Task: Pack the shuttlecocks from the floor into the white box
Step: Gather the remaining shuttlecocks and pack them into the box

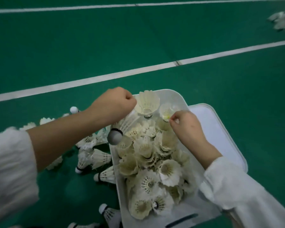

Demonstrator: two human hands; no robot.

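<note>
Right hand (186, 125) is pinching a small shuttle (166, 112), the one with a yellow fleck. Thumb and fingertip are closed on its feathers at the far end of the box (174, 94). Left hand (113, 106) is balled up just across from it, knuckles up, fingers tucked out of sight. Beneath it a third shuttle (115, 136) fans down to a white cork by the box rim. Whether that hand grips it, I can't tell. Between the hands a tall shuttle (149, 102) stands cork-down, skirt open to the ceiling.

Back from the hands toward the person, the box is crammed. The pile (148, 170) sits mostly skirts-up, crowded to the rim. Under the left arm, loose shuttles (95, 158) lie on the green floor (155, 38), touching the box wall in places. Beside the right hand a white lid (220, 129) lies flat against the box. Way off past the right hand there's another heap (283, 20), blurred.

This looks like the placing step, with the small one being seated beside the tall one. The next move calls for a gentle cork-first push into a gap without crushing feathers. Then a reach down left for the floor lot, and with so little room, tight nesting.
</note>
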